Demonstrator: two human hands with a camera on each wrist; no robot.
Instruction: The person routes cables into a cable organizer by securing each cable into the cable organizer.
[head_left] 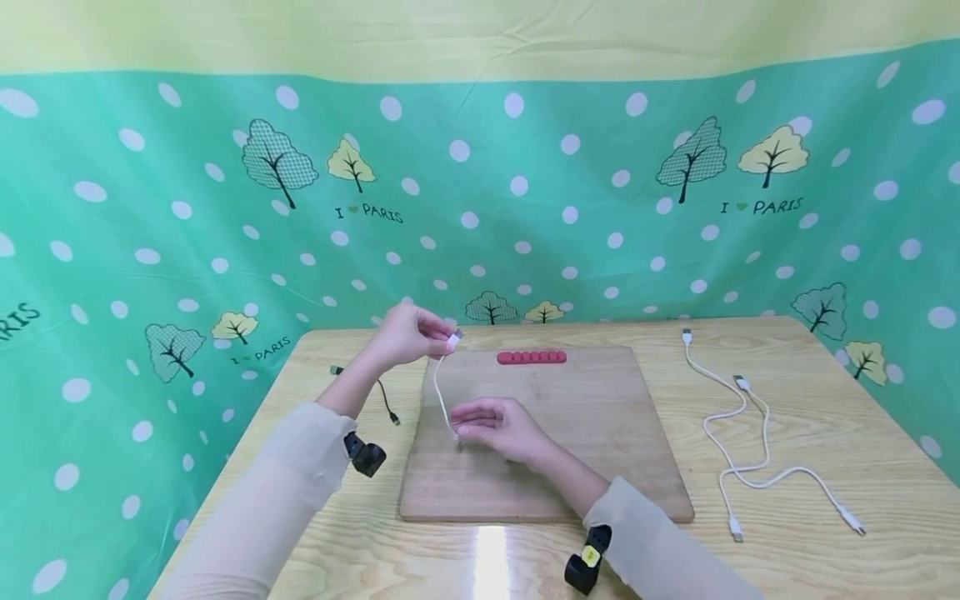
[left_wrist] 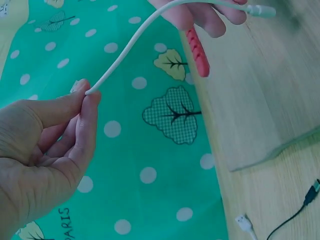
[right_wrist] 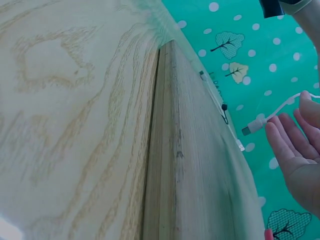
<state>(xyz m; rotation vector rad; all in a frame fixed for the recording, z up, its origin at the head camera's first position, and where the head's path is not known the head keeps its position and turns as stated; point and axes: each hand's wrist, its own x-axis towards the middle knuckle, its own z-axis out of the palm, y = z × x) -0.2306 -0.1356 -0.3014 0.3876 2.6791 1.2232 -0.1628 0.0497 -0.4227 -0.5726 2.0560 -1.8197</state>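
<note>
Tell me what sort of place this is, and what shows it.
Probably a makeshift recording corner rather than an everyday room: a printed green cloth hangs like a backdrop behind a wooden table, and the person wears a black camera on each wrist.

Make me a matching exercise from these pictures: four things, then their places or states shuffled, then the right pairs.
1. Red strip
2. Black cable
3. Left hand
4. Two loose white cables

A. Pinching one end of the held cable
B. Right of the wooden board
C. At the board's far edge
D. Left of the board

Pairs: 1-C, 2-D, 3-A, 4-B
</note>
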